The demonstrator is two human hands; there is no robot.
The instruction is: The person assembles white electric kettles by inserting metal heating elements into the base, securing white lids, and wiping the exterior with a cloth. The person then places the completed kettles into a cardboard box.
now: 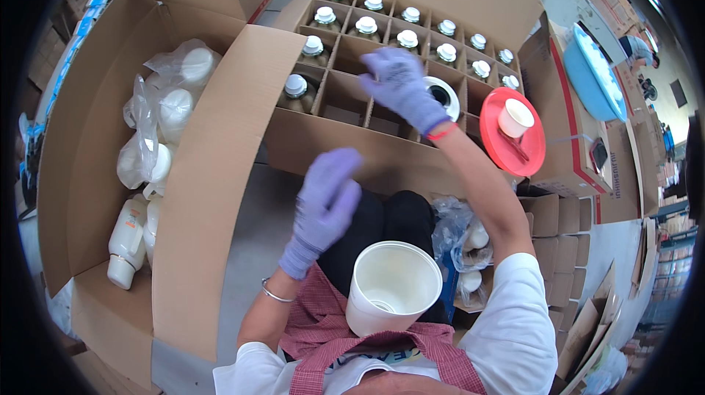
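Both my hands wear purple gloves. My right hand (404,90) reaches over the divided carton (330,130), fingers stretched above its compartments, and nothing shows in it. Beside its wrist is a round white container (443,98) with a dark opening. Bottles with white caps (366,25) stand upright in many compartments; several near my right hand hold no bottle. My left hand (323,204) hangs in front of the carton, slightly blurred, thumb apart from the fingers and nothing visible in it. On my lap, a white plastic tub (393,292) stands with its mouth up.
At left, an open carton (198,196) holds white bottles (128,241), some in clear plastic bags. A red plate (514,149) with a white cup (516,117) rests at the carton's right corner. Further right are a blue basin (591,75) and a phone (599,154) on boxes.
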